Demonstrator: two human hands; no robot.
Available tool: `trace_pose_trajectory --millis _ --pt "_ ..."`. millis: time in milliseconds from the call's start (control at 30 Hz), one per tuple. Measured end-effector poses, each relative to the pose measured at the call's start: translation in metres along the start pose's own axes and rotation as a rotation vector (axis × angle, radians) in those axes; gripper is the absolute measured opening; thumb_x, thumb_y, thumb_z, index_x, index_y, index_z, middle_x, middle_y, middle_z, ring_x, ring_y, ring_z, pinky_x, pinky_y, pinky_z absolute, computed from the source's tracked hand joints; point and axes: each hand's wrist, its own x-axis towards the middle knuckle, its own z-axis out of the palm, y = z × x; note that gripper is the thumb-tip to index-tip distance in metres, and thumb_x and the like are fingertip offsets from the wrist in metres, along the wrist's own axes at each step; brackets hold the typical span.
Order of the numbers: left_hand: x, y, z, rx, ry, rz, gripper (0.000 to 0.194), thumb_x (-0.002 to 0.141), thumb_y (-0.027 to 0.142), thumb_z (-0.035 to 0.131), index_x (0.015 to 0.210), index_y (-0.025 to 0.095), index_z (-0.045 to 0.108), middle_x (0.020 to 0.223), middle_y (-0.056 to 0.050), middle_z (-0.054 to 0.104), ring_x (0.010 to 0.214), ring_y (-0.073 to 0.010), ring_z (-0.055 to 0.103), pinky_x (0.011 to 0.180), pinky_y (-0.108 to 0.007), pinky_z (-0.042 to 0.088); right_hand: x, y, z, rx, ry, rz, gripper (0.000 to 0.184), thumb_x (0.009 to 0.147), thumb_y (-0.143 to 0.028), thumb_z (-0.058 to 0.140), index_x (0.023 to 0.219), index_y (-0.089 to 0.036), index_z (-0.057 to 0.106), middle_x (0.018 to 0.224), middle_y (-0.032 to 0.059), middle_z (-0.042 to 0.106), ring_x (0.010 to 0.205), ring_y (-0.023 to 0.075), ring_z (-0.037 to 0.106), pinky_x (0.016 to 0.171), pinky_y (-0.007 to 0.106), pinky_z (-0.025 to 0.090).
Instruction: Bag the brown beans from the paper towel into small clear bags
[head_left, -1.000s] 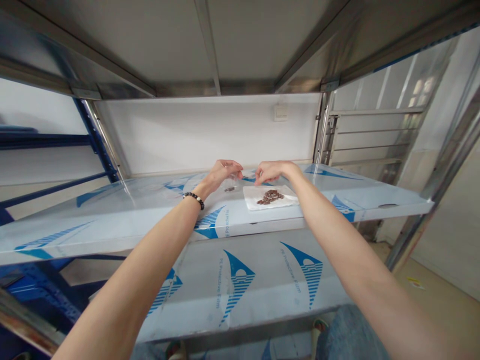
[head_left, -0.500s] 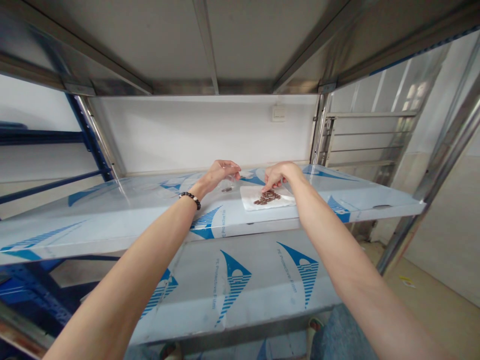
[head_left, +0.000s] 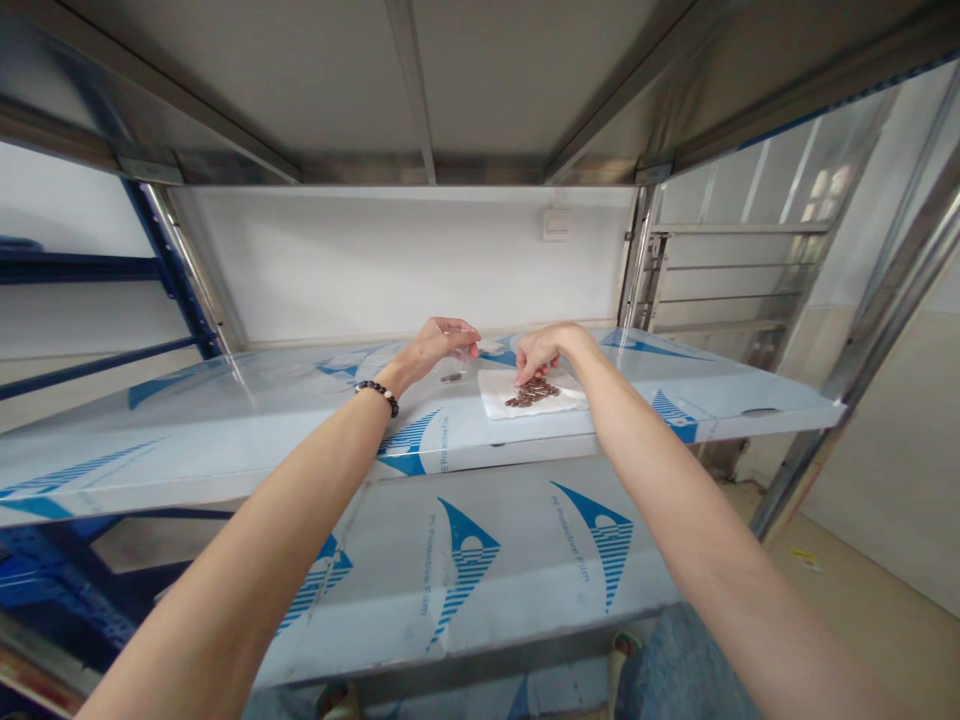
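Observation:
My left hand (head_left: 444, 341) is closed on a small clear plastic bag (head_left: 459, 366), just above the film-covered shelf. A few small brown pieces (head_left: 451, 378) show at the bag's bottom. To the right, a white sheet (head_left: 496, 406) lies on the shelf with a pile of small, shiny brown pieces (head_left: 534, 393) on it; their exact kind is too small to tell. My right hand (head_left: 538, 354) reaches down to the pile's back edge, fingertips pinched together at the pieces. Whatever is between those fingertips is hidden.
The shelf (head_left: 255, 420) carries blue-printed protective film. A lower film-covered shelf (head_left: 525, 540) sits nearer me, and a metal shelf (head_left: 480, 90) hangs overhead. Steel posts (head_left: 639, 260) and a blue rack (head_left: 176, 260) stand at the sides. The wall behind has a switch plate (head_left: 556, 225).
My right hand has shifted slightly left over the pile, its fingertips still down at the brown pieces. The left hand keeps hold of the bag in nearly the same place.

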Motion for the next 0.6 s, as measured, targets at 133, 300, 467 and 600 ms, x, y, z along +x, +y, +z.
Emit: trace_pose_trajectory --millis 133,300,467,600 --pt "-0.002 0.003 0.001 -0.002 -0.002 -0.019 0.030 0.074 0.038 0.090 0.082 0.013 0.076 0.077 -0.011 0.076 0.072 -0.0179 0.068 0.073 -0.033 0.053 -0.004 -0.018 -0.002 -0.007 -0.158 0.063 0.035 0.060 -0.032 0.103 0.064 -0.017 0.072 0.053 -0.0031 0.056 0.047 0.0097 0.044 0.047 0.026 0.029" --pt "-0.002 0.005 0.001 -0.054 -0.001 -0.013 0.030 0.075 0.040 0.089 0.083 0.014 0.075 0.077 -0.010 0.076 0.072 -0.0181 0.068 0.074 -0.033 0.053 -0.007 -0.047 0.005 0.429 0.228 -0.373 0.026 0.088 -0.036 0.085 0.078 -0.019 0.069 0.063 -0.0020 0.057 0.057 0.0104 0.047 0.050 0.024 0.033" --pt "-0.002 0.002 0.001 -0.078 -0.034 -0.003 0.032 0.076 0.042 0.088 0.085 0.015 0.075 0.080 -0.009 0.076 0.073 -0.0172 0.068 0.075 -0.032 0.052 0.003 -0.063 0.027 0.708 0.520 -0.420 0.027 0.087 -0.039 0.085 0.083 -0.019 0.067 0.072 0.0006 0.064 0.064 0.0112 0.055 0.053 0.022 0.040" --pt "-0.001 0.000 0.001 -0.086 -0.080 0.001 0.033 0.076 0.041 0.090 0.087 0.015 0.075 0.082 -0.008 0.074 0.076 -0.0172 0.068 0.076 -0.033 0.052 0.008 -0.066 0.041 0.731 0.499 -0.411 0.020 0.085 -0.032 0.084 0.081 -0.018 0.071 0.077 0.0038 0.070 0.067 0.0130 0.060 0.053 0.023 0.043"
